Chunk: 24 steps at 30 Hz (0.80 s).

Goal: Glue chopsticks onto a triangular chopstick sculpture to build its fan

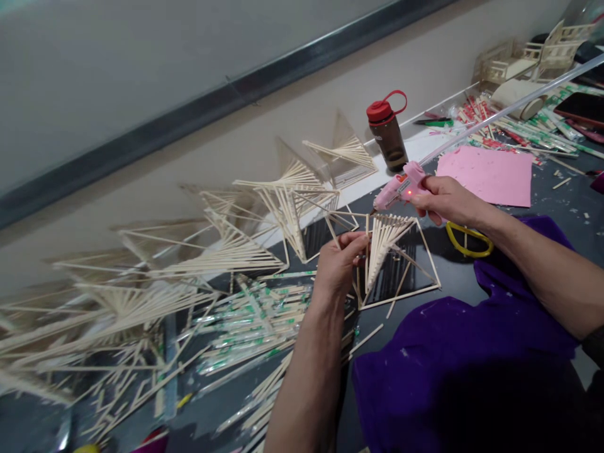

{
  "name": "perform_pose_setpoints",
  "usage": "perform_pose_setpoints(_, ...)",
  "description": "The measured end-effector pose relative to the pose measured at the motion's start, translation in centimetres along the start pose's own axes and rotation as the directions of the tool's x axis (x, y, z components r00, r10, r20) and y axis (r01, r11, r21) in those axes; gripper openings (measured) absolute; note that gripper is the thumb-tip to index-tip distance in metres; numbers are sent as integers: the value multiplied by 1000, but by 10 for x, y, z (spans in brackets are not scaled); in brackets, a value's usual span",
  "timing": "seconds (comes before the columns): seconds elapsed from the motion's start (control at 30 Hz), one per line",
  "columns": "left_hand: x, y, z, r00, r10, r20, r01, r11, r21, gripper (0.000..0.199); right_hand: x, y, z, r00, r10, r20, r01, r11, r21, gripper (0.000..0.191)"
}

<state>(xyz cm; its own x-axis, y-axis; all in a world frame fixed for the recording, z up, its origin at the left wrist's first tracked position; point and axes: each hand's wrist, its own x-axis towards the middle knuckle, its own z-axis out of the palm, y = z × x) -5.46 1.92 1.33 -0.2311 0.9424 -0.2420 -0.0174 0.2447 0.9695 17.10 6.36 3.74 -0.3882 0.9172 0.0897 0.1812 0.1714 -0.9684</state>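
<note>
My right hand [450, 200] is closed around a pink hot glue gun [395, 190] with a small red light lit on its side. The gun's nozzle points down at the top edge of a wooden chopstick frame [383, 244]; whether it touches cannot be told. Thin sticks fan out across this frame in a twisted surface. Pinched at the frame's left side, near the nozzle, is my left hand [338, 263], its fingertips partly hidden behind the sticks. The frame's lower edge rests on the dark table [365, 371].
Similar stick frames [226, 251] line the wall at left. Wrapped chopsticks [268, 308] lie in the middle. A water bottle [389, 141], pink sheet [486, 176], yellow-handled scissors [469, 240] and purple cloth [453, 352] surround my hands. Small wooden models [512, 63] stand far right.
</note>
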Motion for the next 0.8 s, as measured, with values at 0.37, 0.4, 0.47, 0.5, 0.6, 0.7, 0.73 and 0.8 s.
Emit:
perform_pose_setpoints(0.37, 0, 0, 1, 1000, 16, 11, -16, 1000, 12, 30, 0, 1, -1, 1000, -8, -6, 8, 999, -32, 28)
perform_pose_setpoints(0.4, 0, 0, 1, 1000, 16, 13, -16, 1000, 11, 30, 0, 1, -1, 1000, -11, -13, 10, 999, -34, 28)
perform_pose_setpoints(0.47, 0, 0, 1, 1000, 14, 9, -14, 1000, 2, 30, 0, 1, 0, 1000, -10, -22, 9, 1000, -27, 26)
perform_pose_setpoints(0.5, 0, 0, 1, 1000, 13, 6, -13, 1000, -2, 30, 0, 1, 0, 1000, -5, -23, 5, 1000, -22, 25)
perform_pose_setpoints(0.6, 0, 0, 1, 1000, 11, 1, -11, 1000, -11, 30, 0, 0, 0, 1000, 1, -6, -2, 1000, -19, 24)
perform_pose_setpoints(0.7, 0, -1, 0, 1000, 8, 2, -8, 1000, -13, 31, 0, -1, 0, 1000, 6, -2, -7, 999, -35, 24)
perform_pose_setpoints(0.73, 0, -1, 0, 1000, 9, 2, -9, 1000, -12, 31, 0, -1, 0, 1000, 9, -5, -9, 999, -37, 25)
perform_pose_setpoints(0.8, 0, -1, 0, 1000, 9, 1, -9, 1000, -7, 32, 0, -1, 0, 1000, 6, -13, -6, 999, -35, 25)
